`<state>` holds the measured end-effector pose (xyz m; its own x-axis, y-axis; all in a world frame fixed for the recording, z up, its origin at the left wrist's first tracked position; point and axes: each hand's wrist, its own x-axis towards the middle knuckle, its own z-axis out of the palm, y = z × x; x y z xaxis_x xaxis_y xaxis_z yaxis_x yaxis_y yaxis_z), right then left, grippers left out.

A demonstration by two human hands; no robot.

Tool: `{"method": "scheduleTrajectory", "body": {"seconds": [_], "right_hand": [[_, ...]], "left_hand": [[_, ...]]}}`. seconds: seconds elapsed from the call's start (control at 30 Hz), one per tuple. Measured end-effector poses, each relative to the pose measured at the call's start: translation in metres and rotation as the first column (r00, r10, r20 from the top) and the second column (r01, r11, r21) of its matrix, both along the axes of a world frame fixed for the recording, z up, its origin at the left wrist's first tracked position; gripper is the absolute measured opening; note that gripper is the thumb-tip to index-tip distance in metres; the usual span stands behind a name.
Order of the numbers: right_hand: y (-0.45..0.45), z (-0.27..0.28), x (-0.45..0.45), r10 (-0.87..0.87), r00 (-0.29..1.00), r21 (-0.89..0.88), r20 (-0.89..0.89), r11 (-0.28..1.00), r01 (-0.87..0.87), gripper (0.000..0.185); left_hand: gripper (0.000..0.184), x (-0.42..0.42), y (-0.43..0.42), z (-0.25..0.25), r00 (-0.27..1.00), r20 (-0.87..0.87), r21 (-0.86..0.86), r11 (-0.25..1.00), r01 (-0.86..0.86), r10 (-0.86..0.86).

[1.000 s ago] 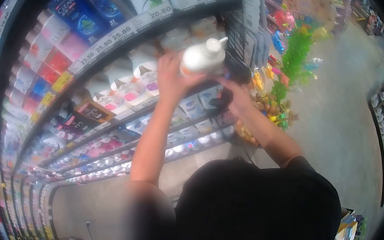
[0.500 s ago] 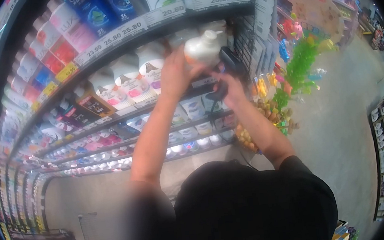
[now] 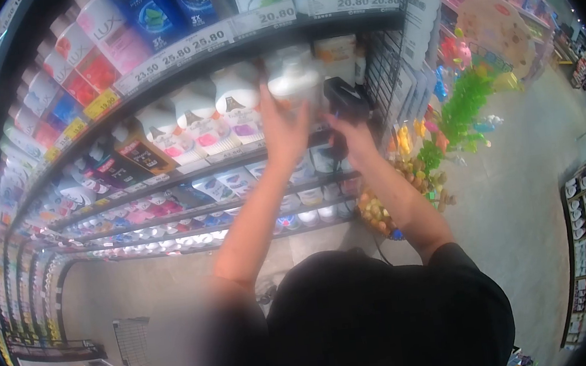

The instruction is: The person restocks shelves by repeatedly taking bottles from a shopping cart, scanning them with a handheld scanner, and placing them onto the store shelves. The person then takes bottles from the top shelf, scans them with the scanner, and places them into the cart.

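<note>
A white pump bottle [image 3: 290, 76], smeared by motion, stands at the right end of the row of white bottles [image 3: 235, 103] on the middle shelf. My left hand [image 3: 287, 130] is at its lower front, fingers and thumb curved round its body. In my right hand [image 3: 351, 141] is a black handheld device [image 3: 347, 100], its head raised just right of the bottle. My fingers are wrapped round its handle.
Price labels line the shelf edge [image 3: 248, 27] above my hands. A black wire rack [image 3: 388, 51] closes the shelf's right side. Green plastic foliage [image 3: 460, 112] and a basket of small brown items [image 3: 381, 209] hang to the right. A wire basket [image 3: 132, 340] is at the lower left.
The white pump bottle has gone from tilted in front of the shelf to upright among the others, my left hand following it. The black device has turned up and come into clearer view.
</note>
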<state>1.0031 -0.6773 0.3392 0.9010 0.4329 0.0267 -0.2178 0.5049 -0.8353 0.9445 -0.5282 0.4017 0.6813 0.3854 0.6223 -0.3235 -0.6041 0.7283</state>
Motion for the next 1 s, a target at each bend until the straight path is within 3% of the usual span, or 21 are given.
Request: {"method": "scheduleTrajectory", "body": {"seconds": [0.07, 0.27, 0.37, 0.47, 0.57, 0.6, 0.63, 0.7, 0.77, 0.83, 0.9, 1.0], "right_hand": [[0.000, 0.000, -0.001, -0.016, 1.000, -0.019, 0.025, 1.000, 0.017, 0.044], [0.002, 0.000, -0.004, -0.028, 0.992, -0.060, 0.121, 0.998, 0.035, 0.045], [0.008, 0.000, -0.007, -0.053, 0.994, -0.088, 0.096, 0.994, 0.061, 0.042], [0.014, 0.000, -0.014, -0.136, 0.981, -0.066, 0.136, 0.987, 0.146, 0.035], [0.009, -0.004, -0.033, -0.269, 0.959, -0.124, 0.090, 0.952, 0.278, 0.029], [0.001, 0.011, -0.050, -0.260, 0.966, -0.267, 0.008, 0.930, 0.253, 0.025], [0.000, -0.010, -0.058, -0.282, 0.957, -0.111, 0.066, 0.951, 0.288, 0.020], [-0.006, -0.026, -0.081, -0.231, 0.949, -0.035, 0.214, 0.969, 0.244, 0.015], [-0.010, -0.050, -0.105, -0.071, 0.980, -0.045, 0.185, 0.996, 0.081, 0.010], [-0.016, -0.076, -0.123, 0.132, 0.982, -0.295, 0.136, 0.951, -0.087, 0.007], [-0.014, -0.107, -0.137, 0.300, 0.949, -0.451, 0.099, 0.863, -0.226, 0.024], [0.012, -0.109, -0.167, 0.397, 0.918, -0.417, -0.001, 0.834, -0.362, 0.033]], "left_hand": [[0.083, -0.003, -0.002, -0.011, 0.993, 0.106, 0.070, 0.995, -0.066, 0.058], [0.075, -0.017, -0.004, -0.007, 0.989, 0.146, 0.190, 0.982, -0.024, -0.004], [0.070, -0.032, -0.004, -0.004, 0.988, 0.145, 0.367, 0.925, -0.100, 0.050], [0.066, -0.053, -0.013, -0.001, 0.988, 0.078, 0.222, 0.969, 0.110, -0.130], [0.063, -0.091, -0.004, -0.010, 0.993, -0.075, 0.153, 0.982, 0.107, -0.097], [0.061, -0.107, 0.004, -0.017, 0.994, -0.099, 0.161, 0.985, 0.059, -0.043], [0.059, -0.126, 0.014, -0.029, 0.992, -0.125, 0.168, 0.986, 0.007, 0.014], [0.053, -0.171, 0.034, -0.068, 0.977, -0.178, 0.080, 0.991, -0.108, 0.121], [0.049, -0.228, 0.050, -0.113, 0.933, -0.286, -0.106, 0.961, -0.255, 0.216], [0.045, -0.289, 0.057, -0.136, 0.842, -0.393, -0.175, 0.869, -0.463, 0.370], [0.043, -0.349, 0.054, -0.154, 0.732, -0.465, -0.229, 0.732, -0.642, 0.497], [0.043, -0.424, 0.052, -0.173, 0.615, -0.484, -0.311, 0.534, -0.786, 0.623]]}}
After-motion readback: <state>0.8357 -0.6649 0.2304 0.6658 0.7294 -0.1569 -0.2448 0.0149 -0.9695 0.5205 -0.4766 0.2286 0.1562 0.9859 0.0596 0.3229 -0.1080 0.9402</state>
